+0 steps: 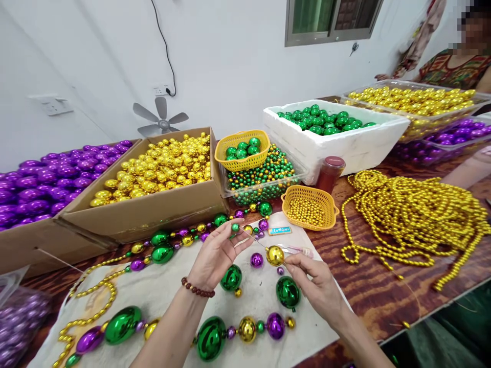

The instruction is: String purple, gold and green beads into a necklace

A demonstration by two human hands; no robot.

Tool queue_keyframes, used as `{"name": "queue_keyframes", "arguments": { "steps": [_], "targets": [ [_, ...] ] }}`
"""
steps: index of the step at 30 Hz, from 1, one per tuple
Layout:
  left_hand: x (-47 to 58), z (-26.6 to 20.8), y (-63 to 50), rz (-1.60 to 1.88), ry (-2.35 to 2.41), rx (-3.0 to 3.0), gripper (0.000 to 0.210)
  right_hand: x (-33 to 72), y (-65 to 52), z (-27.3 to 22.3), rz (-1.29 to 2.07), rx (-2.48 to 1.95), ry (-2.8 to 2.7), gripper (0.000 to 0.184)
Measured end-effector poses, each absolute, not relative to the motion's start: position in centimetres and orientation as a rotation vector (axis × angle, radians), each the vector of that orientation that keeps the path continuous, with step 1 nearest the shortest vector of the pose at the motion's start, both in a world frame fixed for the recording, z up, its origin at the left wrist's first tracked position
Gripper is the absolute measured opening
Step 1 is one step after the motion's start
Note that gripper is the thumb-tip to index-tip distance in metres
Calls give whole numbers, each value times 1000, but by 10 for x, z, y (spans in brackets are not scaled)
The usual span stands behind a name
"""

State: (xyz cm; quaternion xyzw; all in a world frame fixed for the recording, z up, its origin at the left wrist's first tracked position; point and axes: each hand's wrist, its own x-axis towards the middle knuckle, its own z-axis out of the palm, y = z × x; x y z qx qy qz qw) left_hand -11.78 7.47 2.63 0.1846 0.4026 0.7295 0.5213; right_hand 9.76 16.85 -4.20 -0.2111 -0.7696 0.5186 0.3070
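My left hand (220,248), with a brown bead bracelet at its wrist, pinches a small green bead (235,227). A thin needle or stiff thread (252,236) slants from that bead down to a shiny gold ball (275,255). The gold ball is gripped by the fingertips of my right hand (312,281). Below my hands, on a white cloth (264,317), lie a purple ball (257,260), a green ball (231,277) and another green ball (288,292). Nearer me runs a string of mixed beads with a big green ball (210,338), partly hidden behind my left forearm.
Behind the cloth stand a cardboard box (153,220) of gold balls, a yellow basket (310,225) of small gold beads, a red-lidded jar (330,174) and a white foam box (345,148). Gold bead strands (414,220) pile up at right. A person (456,69) sits at far right.
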Motion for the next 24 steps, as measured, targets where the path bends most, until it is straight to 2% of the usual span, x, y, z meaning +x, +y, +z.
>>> {"name": "queue_keyframes", "arguments": {
  "steps": [7, 12, 14, 21, 24],
  "targets": [
    [-119, 28, 76, 1716, 1182, 623, 20, 97, 169, -46, 1464, -591, -2030, 20],
    [-117, 20, 77, 1524, 1574, 914, 39, 89, 170, -54, 1616, -632, -1905, 20],
    [-114, 12, 76, 1369, 1704, 1063, 43, 87, 172, -55, 1674, -633, -1816, 19],
    [-96, -27, 78, 401, 2338, 1730, 21, 87, 179, -50, 1937, -591, -1504, 17],
    [-91, -35, 83, 276, 2354, 1761, 13, 88, 182, -50, 2002, -580, -1486, 15]
  ]
}}
